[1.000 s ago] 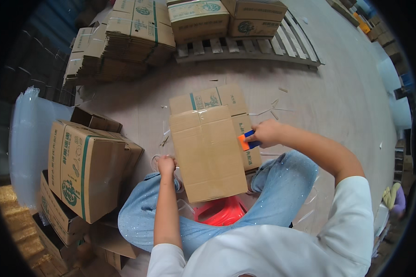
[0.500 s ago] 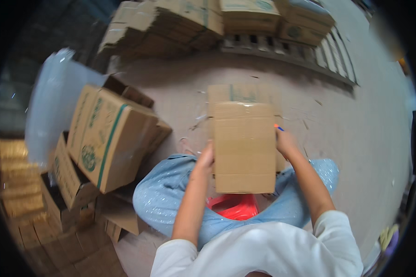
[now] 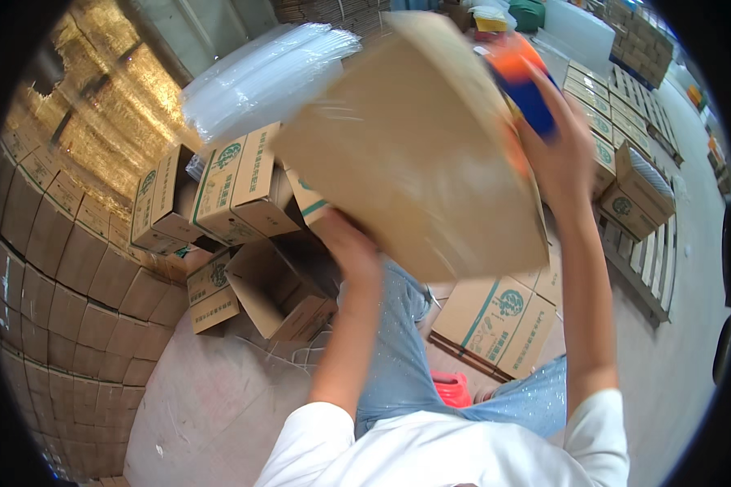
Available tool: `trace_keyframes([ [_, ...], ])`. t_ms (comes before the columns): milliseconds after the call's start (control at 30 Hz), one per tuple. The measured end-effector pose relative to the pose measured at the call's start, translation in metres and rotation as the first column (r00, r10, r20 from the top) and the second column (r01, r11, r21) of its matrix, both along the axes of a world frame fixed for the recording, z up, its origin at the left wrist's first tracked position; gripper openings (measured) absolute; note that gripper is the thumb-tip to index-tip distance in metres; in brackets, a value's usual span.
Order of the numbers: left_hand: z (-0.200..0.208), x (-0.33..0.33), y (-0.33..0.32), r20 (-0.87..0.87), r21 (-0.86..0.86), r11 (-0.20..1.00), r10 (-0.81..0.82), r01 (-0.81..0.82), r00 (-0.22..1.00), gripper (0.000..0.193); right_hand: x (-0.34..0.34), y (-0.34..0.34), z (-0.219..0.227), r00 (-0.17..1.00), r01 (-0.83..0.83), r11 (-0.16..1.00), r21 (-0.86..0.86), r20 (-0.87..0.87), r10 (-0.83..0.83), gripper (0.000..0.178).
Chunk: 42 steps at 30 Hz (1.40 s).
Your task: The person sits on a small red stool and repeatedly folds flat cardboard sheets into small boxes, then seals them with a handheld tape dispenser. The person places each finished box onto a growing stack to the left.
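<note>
A brown cardboard box (image 3: 414,154), blurred by motion, is held up tilted in front of me, over my legs. My left hand (image 3: 351,247) grips its lower left side, with the fingers partly hidden by the box. At the box's upper right, my right hand (image 3: 562,158) is closed around an orange and blue tape dispenser (image 3: 536,101), also smeared by motion. Whether the dispenser touches the box, I cannot tell. Under the box, on the floor between my legs, lies a stack of flattened cartons (image 3: 495,321) with green print.
Left of me stand printed cartons (image 3: 231,191) and an open carton (image 3: 280,288). Behind them lies a pile of clear plastic bags (image 3: 264,77). A wall of stacked boxes (image 3: 73,325) curves along the left. At right, a pallet (image 3: 646,264) carries more cartons. A red stool (image 3: 451,388) shows below me.
The view has swung left. The box has been lifted off my lap and tilted leftward, uncovering flattened cartons. My right hand has risen, bringing the tape dispenser more into sight.
</note>
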<state>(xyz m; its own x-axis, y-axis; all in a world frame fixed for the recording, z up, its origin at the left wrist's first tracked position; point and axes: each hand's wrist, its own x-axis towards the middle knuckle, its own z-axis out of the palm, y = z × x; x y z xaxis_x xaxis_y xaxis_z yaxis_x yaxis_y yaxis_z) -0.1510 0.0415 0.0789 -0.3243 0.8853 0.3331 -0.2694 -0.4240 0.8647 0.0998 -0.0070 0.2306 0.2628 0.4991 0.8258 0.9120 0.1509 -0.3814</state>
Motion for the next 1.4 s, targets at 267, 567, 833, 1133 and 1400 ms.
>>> trace_keyframes([
  [267, 0.005, -0.118, 0.039, 0.066, -0.149, 0.936, 0.331, -0.318, 0.941, 0.063, -0.085, -0.052, 0.062, 0.908, -0.361, 0.912, 0.194, 0.297, 0.296, 0.060],
  [567, -0.032, -0.136, 0.101, -0.746, 0.070, 0.874, 0.366, -0.481, 0.556, 0.084, 0.108, -0.236, -0.188, 0.851, 0.218, 0.782, -0.584, -0.279, -0.445, 0.056],
  [833, -0.015, -0.055, 0.089, -0.789, 0.032, 0.862, 0.333, -0.506, 0.517, 0.044, 0.139, -0.313, -0.231, 0.634, 0.414, 0.713, -0.566, -0.382, -0.672, 0.059],
  [1133, -0.335, 0.161, -0.031, -0.505, -0.825, 0.537, -0.841, 0.176, 0.194, 0.045, 0.178, -0.252, -0.389, 0.318, 0.151, 0.616, -0.773, -0.552, -0.770, 0.070],
  [1400, -0.465, 0.125, -0.052, -0.506, -0.863, 0.491, -0.844, -0.121, 0.181, 0.046, 0.163, -0.267, -0.473, 0.133, 0.063, 0.134, -0.989, -0.125, -0.983, 0.077],
])
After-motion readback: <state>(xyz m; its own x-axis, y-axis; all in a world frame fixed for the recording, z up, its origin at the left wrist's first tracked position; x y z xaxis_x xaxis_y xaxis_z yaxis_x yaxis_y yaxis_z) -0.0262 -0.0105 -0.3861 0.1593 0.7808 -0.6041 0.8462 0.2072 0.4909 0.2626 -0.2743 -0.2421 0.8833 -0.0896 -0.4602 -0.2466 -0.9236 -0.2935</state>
